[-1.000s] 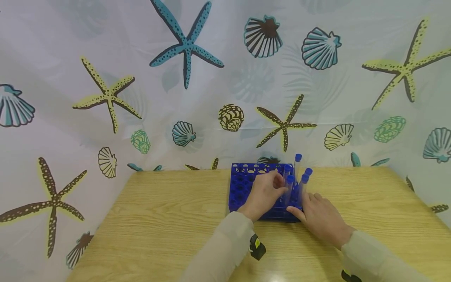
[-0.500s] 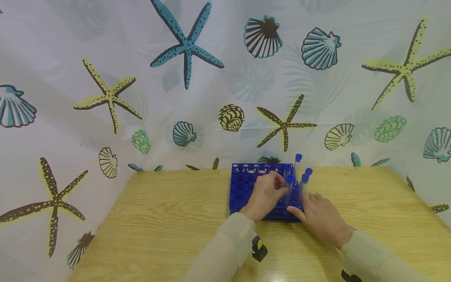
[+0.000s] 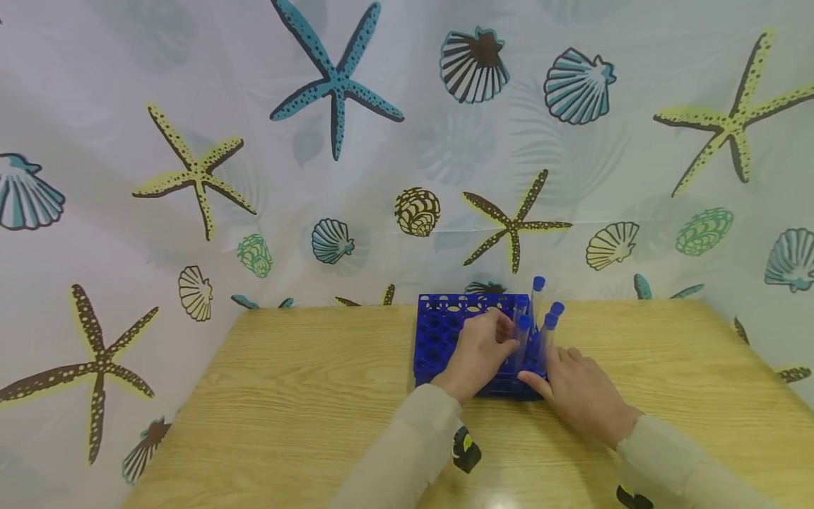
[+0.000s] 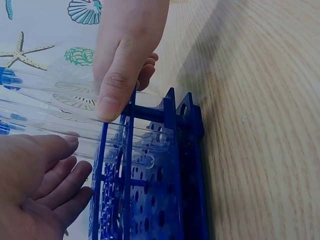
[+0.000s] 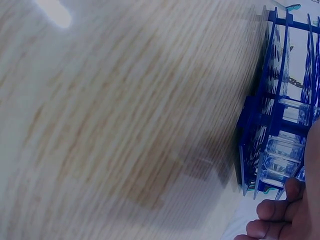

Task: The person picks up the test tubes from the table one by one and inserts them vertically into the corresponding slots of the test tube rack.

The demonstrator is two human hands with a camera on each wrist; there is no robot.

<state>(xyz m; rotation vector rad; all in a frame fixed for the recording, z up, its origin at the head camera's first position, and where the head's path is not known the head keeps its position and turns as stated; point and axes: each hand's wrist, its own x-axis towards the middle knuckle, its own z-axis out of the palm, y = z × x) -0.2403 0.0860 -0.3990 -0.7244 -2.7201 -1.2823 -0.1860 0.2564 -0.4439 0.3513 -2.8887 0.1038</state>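
A blue test tube rack lies lengthwise on the table, with several clear blue-capped test tubes standing in its right end. My left hand reaches over the rack and pinches a test tube between thumb and curled fingers; the fingertips are partly hidden behind the tubes. At the rack's right end, my right hand grips its side, the thumb along the front edge and the fingers round the outer side. Rounded tube bottoms show inside the rack in the right wrist view.
The wooden table spreads to both sides and in front of the rack. Close behind the rack hangs a pale curtain printed with starfish and shells. A black wrist camera sits under the left sleeve.
The cap of the rear tube beside the left fingers has shifted very slightly right. Both hands and the rack otherwise keep their places.
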